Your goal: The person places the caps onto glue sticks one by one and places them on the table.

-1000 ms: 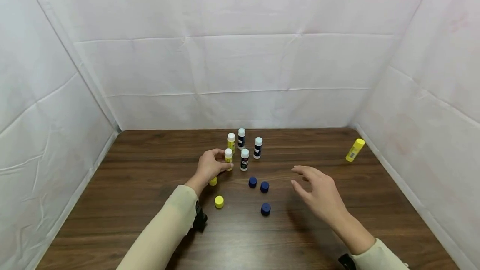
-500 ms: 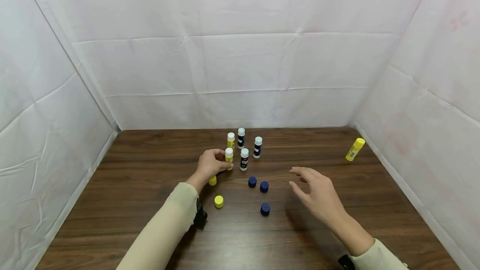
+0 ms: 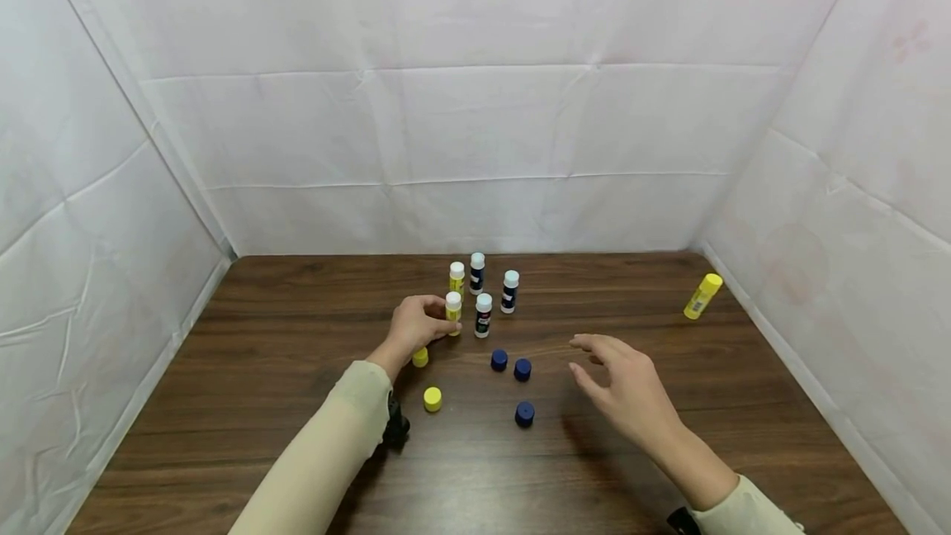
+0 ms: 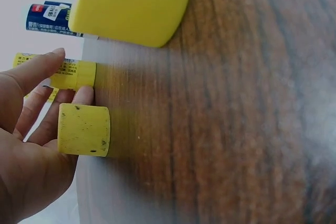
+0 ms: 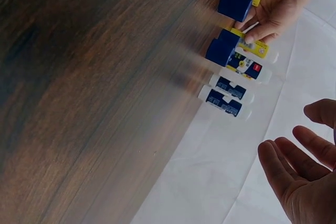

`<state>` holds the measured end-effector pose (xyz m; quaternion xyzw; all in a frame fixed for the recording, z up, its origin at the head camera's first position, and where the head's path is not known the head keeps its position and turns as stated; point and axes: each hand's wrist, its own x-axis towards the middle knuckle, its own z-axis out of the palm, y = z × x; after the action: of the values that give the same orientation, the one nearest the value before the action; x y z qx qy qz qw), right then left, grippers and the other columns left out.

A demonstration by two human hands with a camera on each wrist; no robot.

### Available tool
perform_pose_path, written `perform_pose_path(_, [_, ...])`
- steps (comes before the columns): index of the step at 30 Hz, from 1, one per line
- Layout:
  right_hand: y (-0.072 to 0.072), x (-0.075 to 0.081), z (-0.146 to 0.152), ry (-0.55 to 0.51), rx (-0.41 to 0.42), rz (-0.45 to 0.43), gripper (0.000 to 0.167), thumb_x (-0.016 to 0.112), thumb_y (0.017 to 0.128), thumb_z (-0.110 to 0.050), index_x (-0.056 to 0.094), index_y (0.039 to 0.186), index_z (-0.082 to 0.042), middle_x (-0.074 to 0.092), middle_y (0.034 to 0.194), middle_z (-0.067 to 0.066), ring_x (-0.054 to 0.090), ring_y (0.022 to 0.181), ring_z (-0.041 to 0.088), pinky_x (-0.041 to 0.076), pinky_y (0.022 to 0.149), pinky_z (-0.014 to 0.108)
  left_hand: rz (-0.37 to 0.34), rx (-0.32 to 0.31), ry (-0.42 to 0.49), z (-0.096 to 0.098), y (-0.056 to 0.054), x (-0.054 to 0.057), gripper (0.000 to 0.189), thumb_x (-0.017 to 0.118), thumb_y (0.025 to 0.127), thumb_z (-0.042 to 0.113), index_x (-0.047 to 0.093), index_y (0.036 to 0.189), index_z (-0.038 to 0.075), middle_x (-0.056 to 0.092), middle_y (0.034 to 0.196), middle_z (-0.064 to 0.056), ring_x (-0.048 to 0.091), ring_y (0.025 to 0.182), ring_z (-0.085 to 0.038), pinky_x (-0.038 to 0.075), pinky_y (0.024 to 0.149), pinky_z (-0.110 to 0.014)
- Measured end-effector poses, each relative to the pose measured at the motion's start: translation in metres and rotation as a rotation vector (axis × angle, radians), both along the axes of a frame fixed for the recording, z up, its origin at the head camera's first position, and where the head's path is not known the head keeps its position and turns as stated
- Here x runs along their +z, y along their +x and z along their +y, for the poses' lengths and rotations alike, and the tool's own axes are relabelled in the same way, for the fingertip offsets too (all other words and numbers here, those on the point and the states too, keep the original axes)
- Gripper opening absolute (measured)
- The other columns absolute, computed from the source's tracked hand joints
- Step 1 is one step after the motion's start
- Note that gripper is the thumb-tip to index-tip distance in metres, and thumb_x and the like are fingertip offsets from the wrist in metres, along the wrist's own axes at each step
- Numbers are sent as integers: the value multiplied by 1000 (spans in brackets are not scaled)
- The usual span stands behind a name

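Where two pale green cloth sleeves point(image 3: 323, 440) reach over the near side of the dark brown wood-grain desk point(image 3: 468, 490), you first get a round navy plastic cap point(image 3: 524, 414) and, to its left, a round yellow plastic cap point(image 3: 432, 400). Right hand point(image 3: 631, 390) hovers over the right half, grip apart, thumb and fingers spread. Two more navy caps point(image 3: 522, 370) sit mid-desk, plus a second yellow cap point(image 3: 420, 357) just short of the left hand point(image 3: 416, 325). That hand's grip is clamped on a slim yellow plastic tube point(image 3: 454, 310) with a white top, upright around the middle. Just right of it stands a dark white-topped tube point(image 3: 483, 318); two navy tubes point(image 3: 508, 295) and another yellow tube point(image 3: 456, 280) stand nearer the far edge. Way over by the far right corner: an all-yellow stick point(image 3: 702, 296).
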<state>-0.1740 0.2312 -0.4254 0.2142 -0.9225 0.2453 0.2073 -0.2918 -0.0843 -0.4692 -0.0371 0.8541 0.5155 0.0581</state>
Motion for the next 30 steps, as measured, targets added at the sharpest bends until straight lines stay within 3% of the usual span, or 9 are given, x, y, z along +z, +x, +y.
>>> perform_pose_path(9, [0,0,-1,-7,9,-5,30,78,91,-18,70,120,-17,72,118,4,73,93,25,61,76,41,44,2,-43,-1,3,1,38,85,85,19,74,120,10,71,121,-9,64,114,-29,54,97,-46])
perform_pose_path(17, [-2,0,-4,-4,24,-4,31,78,91,-18,70,121,-17,72,118,3,73,93,23,61,75,40,81,23,-27,-3,7,7,41,84,86,19,73,125,11,70,124,-9,62,119,-29,51,102,-48])
perform_pose_path(30, [-5,-1,-7,-6,15,-19,33,78,91,-18,70,122,-17,71,121,4,73,92,22,61,75,42,160,54,2,-10,26,16,37,85,85,16,75,120,12,74,113,-6,69,105,-23,57,92,-43])
